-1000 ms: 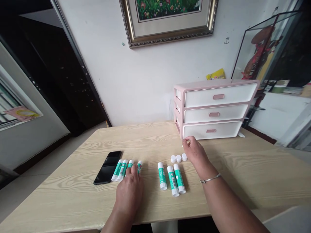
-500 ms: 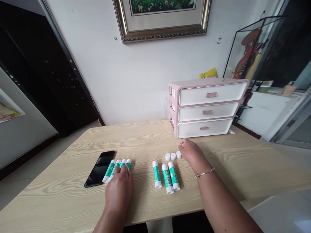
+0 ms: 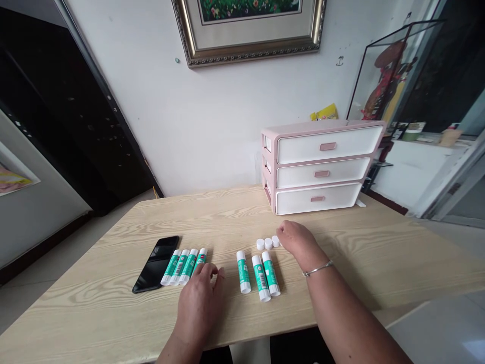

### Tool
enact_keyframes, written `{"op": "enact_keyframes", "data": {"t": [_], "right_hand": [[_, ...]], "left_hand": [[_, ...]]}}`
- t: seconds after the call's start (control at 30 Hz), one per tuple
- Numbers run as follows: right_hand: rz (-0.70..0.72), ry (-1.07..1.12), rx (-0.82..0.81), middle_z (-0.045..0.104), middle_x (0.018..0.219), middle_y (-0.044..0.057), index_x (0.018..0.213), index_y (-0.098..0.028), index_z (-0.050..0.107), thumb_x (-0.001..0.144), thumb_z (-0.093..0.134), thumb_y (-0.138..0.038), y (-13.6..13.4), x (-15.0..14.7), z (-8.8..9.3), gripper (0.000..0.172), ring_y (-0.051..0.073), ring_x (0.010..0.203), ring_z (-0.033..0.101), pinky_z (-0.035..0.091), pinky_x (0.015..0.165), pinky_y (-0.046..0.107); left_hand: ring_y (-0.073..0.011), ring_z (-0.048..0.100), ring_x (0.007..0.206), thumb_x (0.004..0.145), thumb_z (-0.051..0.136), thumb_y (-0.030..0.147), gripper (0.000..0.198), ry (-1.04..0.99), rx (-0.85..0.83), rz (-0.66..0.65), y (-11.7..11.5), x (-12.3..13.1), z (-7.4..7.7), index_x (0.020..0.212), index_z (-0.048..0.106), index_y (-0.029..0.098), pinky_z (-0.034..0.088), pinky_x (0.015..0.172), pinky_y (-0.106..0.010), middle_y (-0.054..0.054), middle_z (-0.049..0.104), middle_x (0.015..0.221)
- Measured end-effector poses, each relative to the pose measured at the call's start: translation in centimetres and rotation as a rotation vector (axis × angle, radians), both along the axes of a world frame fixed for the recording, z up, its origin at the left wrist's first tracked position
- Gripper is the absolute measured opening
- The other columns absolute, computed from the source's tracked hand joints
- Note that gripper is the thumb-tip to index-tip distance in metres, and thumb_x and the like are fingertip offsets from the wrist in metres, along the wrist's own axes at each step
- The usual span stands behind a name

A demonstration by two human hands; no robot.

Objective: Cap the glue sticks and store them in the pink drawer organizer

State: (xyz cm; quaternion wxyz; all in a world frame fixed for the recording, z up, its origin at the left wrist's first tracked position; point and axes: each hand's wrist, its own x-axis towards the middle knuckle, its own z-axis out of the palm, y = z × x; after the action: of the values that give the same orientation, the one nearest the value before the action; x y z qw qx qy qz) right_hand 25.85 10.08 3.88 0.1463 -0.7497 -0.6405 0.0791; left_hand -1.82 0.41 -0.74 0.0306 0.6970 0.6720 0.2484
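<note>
My left hand (image 3: 198, 305) rests on the light wood table (image 3: 212, 212), its fingertips at the lower end of the rightmost of four glue sticks (image 3: 185, 266). These white sticks with green labels lie side by side, and that hand holds nothing. My right hand (image 3: 296, 238) lies by three white caps (image 3: 268, 243) in a short row, its fingers against the rightmost cap. Three more glue sticks (image 3: 260, 276) lie uncapped in front of the caps. A black smartphone (image 3: 155, 264) lies left of the four sticks.
A pink and white three-drawer plastic organizer (image 3: 318, 169) stands at the table's back right, against the white wall. A gilt-framed picture (image 3: 248, 53) hangs above. The table's front edge runs just below my hands, with a dark doorway at the left.
My left hand has slid off the four sticks toward the lower right, uncovering them. My right hand has moved slightly closer to the caps. The view has shifted slightly since the oldest frame.
</note>
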Motion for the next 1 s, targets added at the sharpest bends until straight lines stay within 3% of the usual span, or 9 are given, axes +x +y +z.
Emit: {"op": "enact_keyframes", "data": {"t": [0.1,0.2,0.4,0.6,0.8,1.0], "right_hand": [[-0.033,0.011,0.108,0.075,0.103,0.015,0.102,-0.016,0.072,0.096,0.042,-0.03,-0.4,-0.3,0.6,0.034,0.027,0.095,0.069,0.039,0.071,0.033],[-0.037,0.045,0.252,0.075,0.094,0.011,0.096,-0.019,0.071,0.096,0.045,-0.029,-1.0,-0.8,1.1,0.028,0.023,0.088,0.068,0.037,0.068,0.03],[0.094,0.183,0.428,0.074,0.082,0.004,0.091,-0.021,0.071,0.094,0.051,-0.029,-1.7,-2.1,1.3,0.021,0.019,0.078,0.066,0.037,0.067,0.027],[0.273,0.361,0.436,0.07,0.071,0.001,0.089,-0.021,0.069,0.092,0.052,-0.033,-2.3,-3.1,1.2,0.021,0.017,0.067,0.062,0.037,0.064,0.026],[0.54,0.476,0.382,0.064,0.066,-0.002,0.091,-0.021,0.066,0.099,0.046,-0.045,-3.8,-4.6,1.4,0.032,0.015,0.063,0.056,0.036,0.062,0.024],[0.721,0.553,0.273,0.064,0.072,-0.002,0.09,-0.02,0.064,0.103,0.043,-0.044,-4.7,-5.5,1.2,0.034,0.013,0.067,0.056,0.038,0.066,0.023]], "left_hand": [[-0.0198,0.068,0.09,0.099,0.046,0.04,0.025,-0.041,-0.051,-0.046,0.1,1.9,0.2,0.096,0.064,0.024,0.046,0.079,-0.029,-0.006,0.071,0.101],[-0.0203,0.068,0.086,0.098,0.046,0.047,0.03,-0.014,-0.113,-0.048,0.3,3.9,0.8,0.097,0.064,0.022,0.043,0.073,-0.029,-0.007,0.071,0.101],[-0.0241,0.069,0.085,0.091,0.053,0.051,0.034,0.086,-0.201,0.0,1.0,6.0,2.5,0.092,0.065,0.019,0.041,0.072,-0.031,-0.01,0.072,0.1],[-0.0242,0.069,0.091,0.091,0.053,0.03,0.016,0.052,-0.202,-0.001,0.6,5.2,3.6,0.09,0.065,0.018,0.043,0.074,-0.031,-0.01,0.073,0.096],[-0.0233,0.07,0.088,0.097,0.048,0.028,0.017,-0.049,0.018,-0.127,-0.1,4.1,2.4,0.11,0.057,0.021,0.048,0.072,-0.032,-0.006,0.072,0.096],[-0.0246,0.07,0.093,0.098,0.047,0.024,0.02,0.01,0.136,-0.207,-0.1,5.3,1.8,0.116,0.054,0.02,0.052,0.074,-0.033,-0.01,0.071,0.104]]}}
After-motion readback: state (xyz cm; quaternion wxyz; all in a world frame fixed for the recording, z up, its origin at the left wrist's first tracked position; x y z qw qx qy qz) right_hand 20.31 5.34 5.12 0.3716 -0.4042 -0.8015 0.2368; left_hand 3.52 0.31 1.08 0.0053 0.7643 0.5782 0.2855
